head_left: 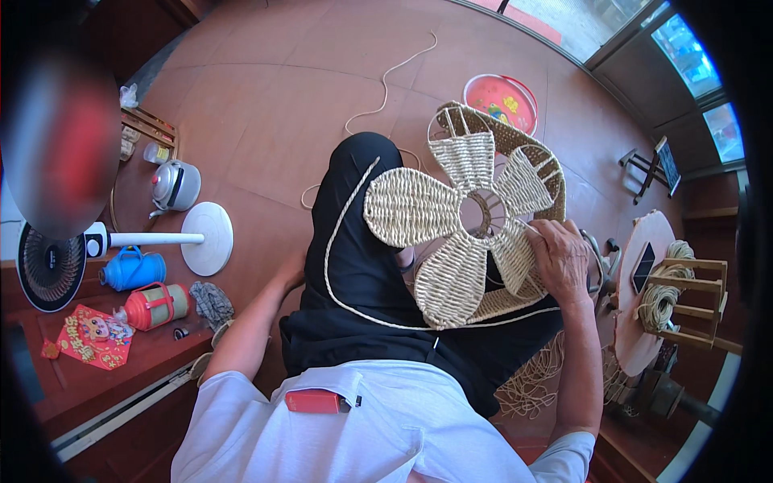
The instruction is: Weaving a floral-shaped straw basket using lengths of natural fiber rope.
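Woven flower piece (412, 208), pale plaited cord: five petals set about a small open ring, with a curved woven wall behind. Three petals are filled; the top one and the upper right one show bare struts at their outer ends. It rests tilted on the lap, over the black trousers (342, 266).

Right hand (557, 253): fingers together, clamped on the right side of the piece, at the edge of the lower right petal.

Left forearm (262, 306): reaches along the outer side of the left thigh. The left hand is hidden there, so one cannot tell whether its fingers are apart or together.

Working cord (327, 262): one strand, curving down the left thigh and across the lap, passing close below the piece.

Floor, ahead: loose cord (385, 88), winding; red basin (485, 87), round, just beyond the piece.

Right side: wooden frame (708, 285) bearing coils of cord (660, 306); round board (632, 302) beside it; tangled cord heap (533, 382) near the right forearm.

Left side: silver kettle (177, 187); standing fan (52, 266) with white base; blue jug (134, 269), just beside a red flask (157, 307); red decorated card (94, 336).

Shirt front: red box (314, 401) in the pocket.
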{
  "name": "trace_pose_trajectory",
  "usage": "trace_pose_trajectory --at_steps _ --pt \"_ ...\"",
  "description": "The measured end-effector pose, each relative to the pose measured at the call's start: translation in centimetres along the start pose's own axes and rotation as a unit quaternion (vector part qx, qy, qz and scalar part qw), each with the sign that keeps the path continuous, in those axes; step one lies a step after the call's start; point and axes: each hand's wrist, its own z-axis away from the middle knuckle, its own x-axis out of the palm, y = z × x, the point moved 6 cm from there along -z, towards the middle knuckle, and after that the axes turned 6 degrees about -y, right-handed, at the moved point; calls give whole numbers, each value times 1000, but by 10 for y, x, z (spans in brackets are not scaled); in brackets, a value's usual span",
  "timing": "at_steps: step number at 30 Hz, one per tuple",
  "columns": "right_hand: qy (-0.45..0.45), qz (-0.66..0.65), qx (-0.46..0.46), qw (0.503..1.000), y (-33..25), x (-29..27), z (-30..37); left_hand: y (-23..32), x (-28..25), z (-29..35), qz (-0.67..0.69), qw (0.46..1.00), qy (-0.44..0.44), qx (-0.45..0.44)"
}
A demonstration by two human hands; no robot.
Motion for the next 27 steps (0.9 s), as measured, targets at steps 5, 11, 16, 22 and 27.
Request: trace_pose_trajectory --at_steps 5,11,16,22,27 --pt "14 -34 -4 999 6 2 -6 112 -80 8 218 935 277 -23" --pt "22 -29 51 998 6 1 5 289 -72 70 150 967 89 183" --pt "42 -49 152 986 23 1 30 355 -27 88 -7 936 15 351" --pt "148 -136 270 942 34 7 65 358 -6 51 20 950 55 307" --pt "136 -271 270 914 2 23 76 346 -24 8 186 957 62 213"
